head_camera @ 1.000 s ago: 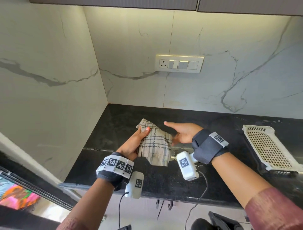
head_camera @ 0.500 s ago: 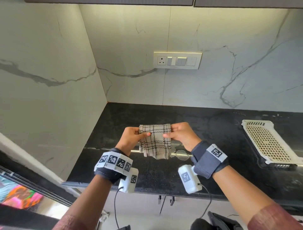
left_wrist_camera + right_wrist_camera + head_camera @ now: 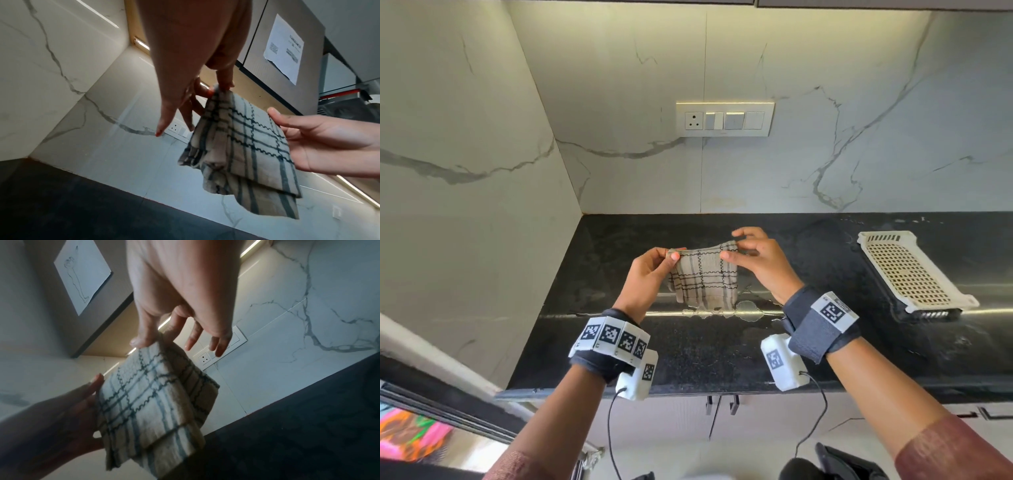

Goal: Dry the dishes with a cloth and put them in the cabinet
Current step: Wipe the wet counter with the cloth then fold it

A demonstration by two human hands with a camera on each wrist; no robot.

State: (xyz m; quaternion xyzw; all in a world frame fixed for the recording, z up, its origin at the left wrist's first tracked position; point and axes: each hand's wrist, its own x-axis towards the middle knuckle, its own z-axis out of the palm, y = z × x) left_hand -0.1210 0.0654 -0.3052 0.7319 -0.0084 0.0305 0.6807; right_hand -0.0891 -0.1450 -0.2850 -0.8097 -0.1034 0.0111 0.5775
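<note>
I have the checked cloth [image 3: 703,275] held up at the centre of the head view, hanging folded above the dark tabletop [image 3: 722,346] rather than lying on it, I think so the fold can be squared before it is set down or used again. My left hand [image 3: 645,279] pinches the cloth's upper left corner between thumb and forefinger, the other fingers [image 3: 164,120] hanging straight and free in the left wrist view. My right hand [image 3: 760,262] pinches the upper right corner the same way, with its spare fingers [image 3: 220,345] spread and touching nothing. Holding by the two top corners lets the weight pull the layers flat. A small puddle [image 3: 748,310] lies on the tabletop just below the cloth's lower edge. At the right of the frame sits a white perforated tray [image 3: 907,274], empty of dishes as far as I can see, so I judge the drying is nearly over
</note>
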